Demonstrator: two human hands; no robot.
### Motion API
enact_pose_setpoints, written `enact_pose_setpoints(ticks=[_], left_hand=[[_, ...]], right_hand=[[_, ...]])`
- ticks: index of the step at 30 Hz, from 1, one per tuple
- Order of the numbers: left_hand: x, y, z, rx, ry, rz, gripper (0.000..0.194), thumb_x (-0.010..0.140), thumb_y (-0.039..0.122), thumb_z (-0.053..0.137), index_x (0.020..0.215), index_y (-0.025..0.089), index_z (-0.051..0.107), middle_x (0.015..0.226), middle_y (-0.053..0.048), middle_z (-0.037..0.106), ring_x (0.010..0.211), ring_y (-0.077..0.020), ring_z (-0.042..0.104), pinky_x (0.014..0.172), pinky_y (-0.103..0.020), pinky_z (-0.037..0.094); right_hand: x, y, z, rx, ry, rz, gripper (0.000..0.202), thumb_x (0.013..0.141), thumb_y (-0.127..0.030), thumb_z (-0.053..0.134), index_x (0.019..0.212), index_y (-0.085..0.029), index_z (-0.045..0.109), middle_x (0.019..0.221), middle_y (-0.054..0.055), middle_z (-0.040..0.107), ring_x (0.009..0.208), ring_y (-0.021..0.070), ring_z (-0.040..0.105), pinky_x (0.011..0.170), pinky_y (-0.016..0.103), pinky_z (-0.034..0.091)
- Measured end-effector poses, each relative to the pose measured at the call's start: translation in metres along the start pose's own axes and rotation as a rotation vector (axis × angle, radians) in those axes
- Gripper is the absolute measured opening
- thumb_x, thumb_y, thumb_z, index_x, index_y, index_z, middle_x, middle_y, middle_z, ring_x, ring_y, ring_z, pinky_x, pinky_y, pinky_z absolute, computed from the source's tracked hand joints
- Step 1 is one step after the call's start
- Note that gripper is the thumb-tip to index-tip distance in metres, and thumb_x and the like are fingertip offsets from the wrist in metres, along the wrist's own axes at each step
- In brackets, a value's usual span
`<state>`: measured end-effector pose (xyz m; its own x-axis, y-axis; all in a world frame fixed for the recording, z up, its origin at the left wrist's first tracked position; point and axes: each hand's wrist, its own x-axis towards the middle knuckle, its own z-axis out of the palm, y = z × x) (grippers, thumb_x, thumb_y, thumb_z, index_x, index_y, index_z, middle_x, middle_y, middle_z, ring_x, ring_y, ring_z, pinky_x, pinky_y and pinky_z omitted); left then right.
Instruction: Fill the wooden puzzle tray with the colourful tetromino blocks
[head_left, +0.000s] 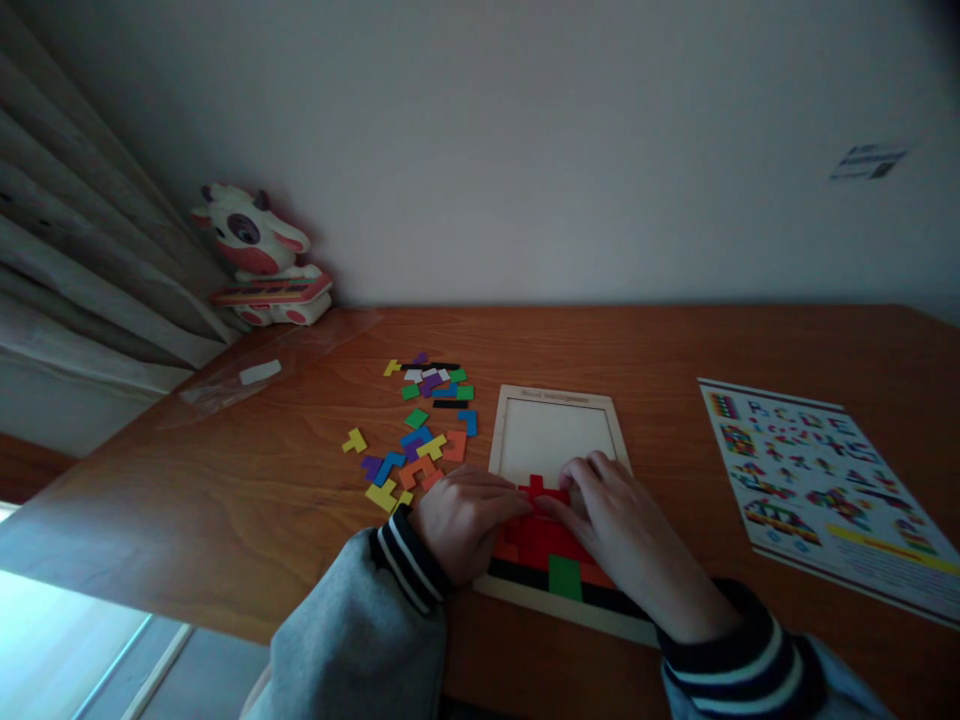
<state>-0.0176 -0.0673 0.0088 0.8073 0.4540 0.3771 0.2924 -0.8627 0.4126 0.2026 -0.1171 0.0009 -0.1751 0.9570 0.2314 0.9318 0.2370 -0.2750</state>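
A wooden puzzle tray [553, 396] lies on the table, its far part bare and its near part filled with red, black, green and orange pieces. My left hand [466, 518] rests over the tray's left edge, fingers closed at the red pieces [541, 535]. From the right, my right hand [611, 515] reaches over the tray with thumb and fingers bent together at the upper red pieces. What either hand grips, if anything, is too small to tell. A green square [565, 577] sits between black pieces along the near edge.
Loose coloured pieces [416, 445] lie left of the tray. A printed pattern sheet [825, 490] is on the right. A cow toy [262, 255] and a clear plastic bag [225, 392] are at the back left. Behind the table stands a wall [570, 180].
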Motion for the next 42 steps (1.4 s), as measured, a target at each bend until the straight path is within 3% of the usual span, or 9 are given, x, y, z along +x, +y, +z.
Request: enact_pose_setpoints(ticks=[8, 13, 29, 35, 38, 42], left_hand=[[0.002, 0.000, -0.003, -0.024, 0.001, 0.027, 0.037, 0.082, 0.006, 0.043, 0.108, 0.016, 0.068, 0.110, -0.008, 0.075, 0.104, -0.0209, 0.071, 0.092, -0.037, 0.057], [0.003, 0.000, -0.004, -0.010, 0.021, 0.054, 0.037, 0.082, 0.005, 0.044, 0.108, 0.016, 0.068, 0.115, -0.008, 0.074, 0.105, -0.0215, 0.070, 0.091, -0.037, 0.057], [-0.001, -0.001, 0.002, 0.014, 0.000, 0.058, 0.041, 0.081, 0.006, 0.044, 0.111, 0.018, 0.068, 0.117, -0.005, 0.074, 0.108, -0.0206, 0.068, 0.091, -0.037, 0.056], [-0.009, -0.007, -0.024, 0.182, 0.081, 0.006, 0.038, 0.085, 0.007, 0.046, 0.115, 0.017, 0.068, 0.115, -0.009, 0.073, 0.103, -0.0217, 0.068, 0.088, -0.039, 0.058], [-0.026, -0.019, -0.042, 0.306, 0.158, -0.101, 0.032, 0.088, 0.010, 0.051, 0.114, 0.018, 0.068, 0.112, -0.008, 0.073, 0.100, -0.0216, 0.068, 0.087, -0.039, 0.058], [-0.050, -0.032, -0.060, 0.419, 0.226, -0.204, 0.023, 0.093, 0.025, 0.058, 0.111, 0.017, 0.069, 0.109, -0.010, 0.074, 0.095, -0.0222, 0.069, 0.085, -0.040, 0.059]], right_hand=[[-0.003, 0.010, -0.005, 0.234, -0.083, -0.054, 0.001, 0.094, -0.021, 0.059, 0.093, -0.021, 0.059, 0.092, 0.005, 0.062, 0.083, 0.0202, 0.063, 0.078, 0.038, 0.054], [-0.004, 0.021, -0.007, 0.275, -0.106, -0.026, 0.010, 0.093, -0.013, 0.055, 0.096, -0.020, 0.062, 0.095, 0.007, 0.064, 0.087, 0.0206, 0.065, 0.081, 0.038, 0.055], [-0.002, 0.028, -0.014, 0.303, -0.124, 0.014, 0.015, 0.095, -0.016, 0.052, 0.095, -0.020, 0.066, 0.096, 0.007, 0.066, 0.087, 0.0198, 0.066, 0.082, 0.037, 0.055], [-0.003, 0.029, -0.016, 0.297, -0.103, 0.011, 0.015, 0.094, -0.016, 0.052, 0.093, -0.021, 0.067, 0.094, 0.006, 0.067, 0.083, 0.0190, 0.067, 0.077, 0.035, 0.056], [-0.005, 0.030, -0.016, 0.294, -0.081, 0.000, 0.015, 0.095, -0.018, 0.053, 0.091, -0.022, 0.067, 0.092, 0.005, 0.068, 0.081, 0.0185, 0.068, 0.074, 0.033, 0.056], [-0.006, 0.032, -0.015, 0.272, -0.084, 0.003, 0.015, 0.095, -0.019, 0.053, 0.091, -0.022, 0.067, 0.092, 0.005, 0.068, 0.081, 0.0188, 0.068, 0.075, 0.034, 0.055]])
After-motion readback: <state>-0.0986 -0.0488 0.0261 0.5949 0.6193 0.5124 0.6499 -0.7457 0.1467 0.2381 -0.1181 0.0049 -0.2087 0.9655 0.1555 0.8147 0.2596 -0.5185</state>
